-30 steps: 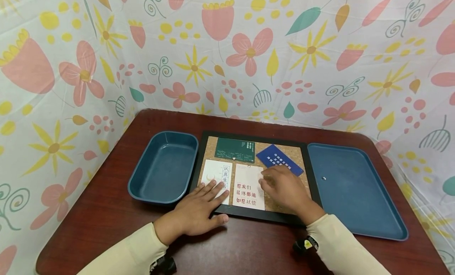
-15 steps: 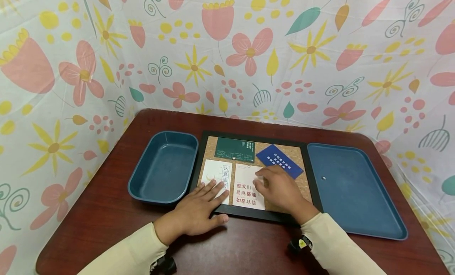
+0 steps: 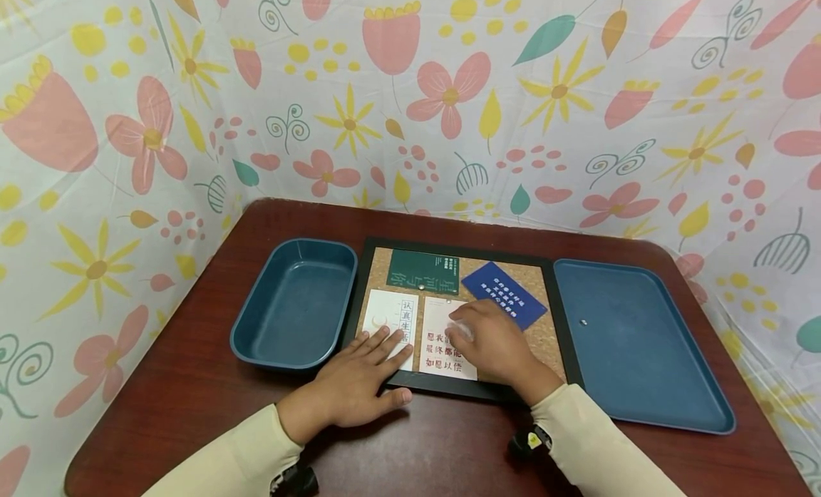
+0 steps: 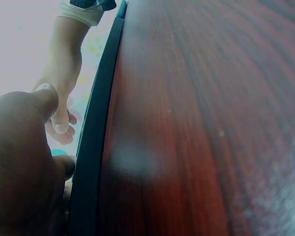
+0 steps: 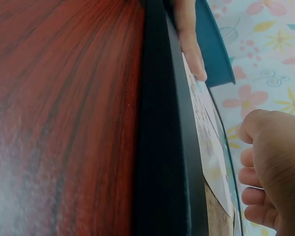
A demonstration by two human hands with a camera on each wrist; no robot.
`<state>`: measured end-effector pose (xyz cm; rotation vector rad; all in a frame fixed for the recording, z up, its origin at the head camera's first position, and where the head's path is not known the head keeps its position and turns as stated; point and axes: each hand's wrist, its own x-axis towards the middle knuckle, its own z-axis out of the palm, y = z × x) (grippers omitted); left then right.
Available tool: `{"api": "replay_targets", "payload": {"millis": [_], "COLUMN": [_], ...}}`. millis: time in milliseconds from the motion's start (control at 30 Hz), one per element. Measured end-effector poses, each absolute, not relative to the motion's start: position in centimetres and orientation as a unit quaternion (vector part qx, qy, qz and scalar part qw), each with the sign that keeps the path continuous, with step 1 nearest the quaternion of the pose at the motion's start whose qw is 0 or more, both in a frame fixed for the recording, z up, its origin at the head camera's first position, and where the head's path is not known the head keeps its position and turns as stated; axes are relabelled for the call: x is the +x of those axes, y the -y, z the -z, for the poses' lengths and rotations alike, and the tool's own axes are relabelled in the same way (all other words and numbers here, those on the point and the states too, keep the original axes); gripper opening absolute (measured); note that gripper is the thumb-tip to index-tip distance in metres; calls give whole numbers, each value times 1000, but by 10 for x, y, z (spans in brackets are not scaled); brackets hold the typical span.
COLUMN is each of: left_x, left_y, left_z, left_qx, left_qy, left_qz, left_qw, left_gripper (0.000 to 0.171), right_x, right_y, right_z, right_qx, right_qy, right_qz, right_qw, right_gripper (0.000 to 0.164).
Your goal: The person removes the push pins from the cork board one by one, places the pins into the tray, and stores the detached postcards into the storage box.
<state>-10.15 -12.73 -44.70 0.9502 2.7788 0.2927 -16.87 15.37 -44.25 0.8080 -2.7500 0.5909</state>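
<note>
My left hand [image 3: 362, 379] lies with spread fingers over the lower part of a white card [image 3: 383, 306] and the near edge of a black-framed cork board [image 3: 553, 344]. My right hand [image 3: 497, 346] is over a pale pink card [image 3: 442, 365] with red writing, its fingers loosely curled and nothing visible in them. Its thumb and index finger stand apart, just below a small shiny pin [image 3: 449, 301] at the card's top. In the right wrist view my right hand [image 5: 278, 167] shows beside the cards. A dark green card [image 3: 423, 269] carries another pin [image 3: 421, 287] at its lower edge.
A tilted blue card [image 3: 504, 294] lies at the board's upper right. Left of the board stands a deep blue tray [image 3: 239, 333]. A flat blue tray [image 3: 648, 354] on the right bears a small shiny pin [image 3: 583, 323]. A floral cloth [image 3: 410, 112] hangs behind the table.
My right hand has moved left across the pink card, from its right edge toward its middle. The left hand, the cards and the trays keep their places.
</note>
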Motion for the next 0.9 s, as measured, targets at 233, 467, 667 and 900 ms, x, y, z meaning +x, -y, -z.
{"api": "replay_targets", "payload": {"millis": [233, 467, 667, 900], "left_x": [-102, -102, -102, -102], "left_y": [127, 127, 127, 128], "left_z": [448, 448, 450, 449], "left_qx": [323, 324, 322, 323], "left_qy": [-937, -936, -937, -937], "left_qz": [-99, -98, -96, -99], "left_qw": [91, 94, 97, 90], "left_gripper": [82, 82, 82, 82], "right_x": [-170, -170, -169, -170], "right_y": [-147, -138, -133, -127], "right_z": [445, 447, 447, 448], "right_qx": [289, 304, 302, 304], "right_qy": [931, 928, 929, 930], "right_qz": [-198, -189, -185, -178], "right_qw": [102, 108, 107, 103], "right_gripper": [28, 29, 28, 28]}}
